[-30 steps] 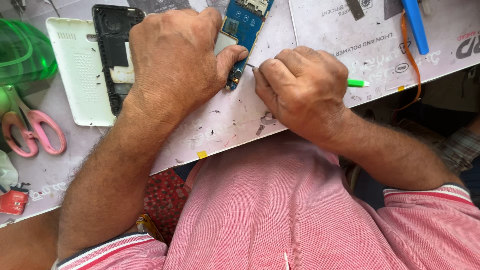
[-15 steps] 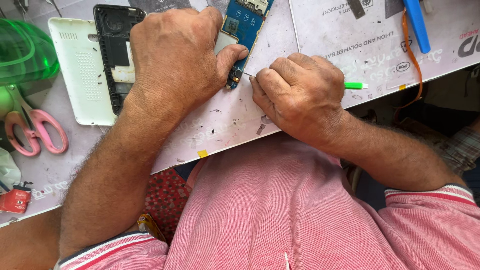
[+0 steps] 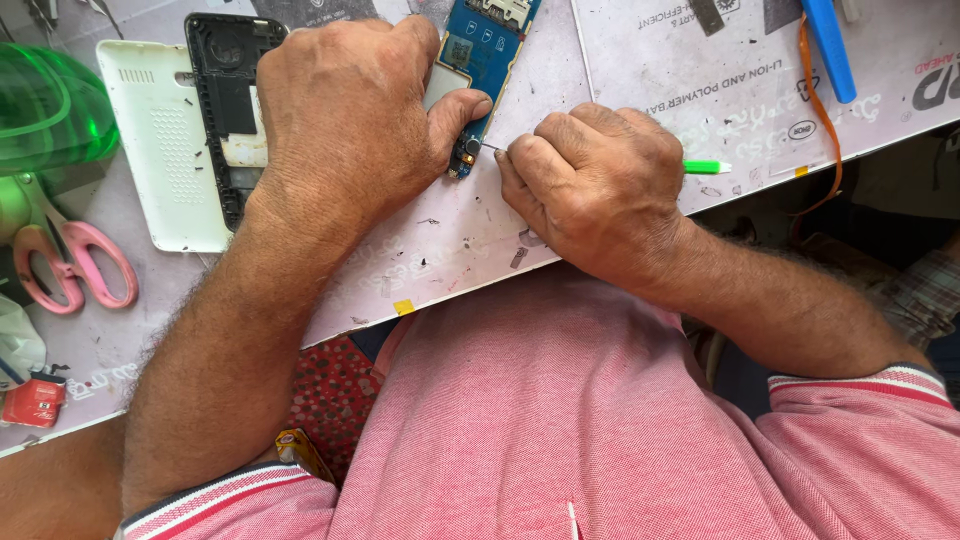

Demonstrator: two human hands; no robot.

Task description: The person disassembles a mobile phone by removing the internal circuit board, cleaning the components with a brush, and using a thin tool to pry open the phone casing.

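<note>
Item: blue circuit board [image 3: 487, 50], bare, lying flat on the white tabletop [image 3: 620, 130] beside a black phone frame [image 3: 232, 110] and white back cover [image 3: 160, 150].

Left hand [image 3: 345, 120]: pressed over the board, thumb pinning its lower corner.

Right hand [image 3: 595, 185]: clenched around a green-handled pick [image 3: 705, 167], metal tip touching that corner.

Handling, judged: light, thin, stiff, fragile; best held by its bare edges, clear of components.
</note>
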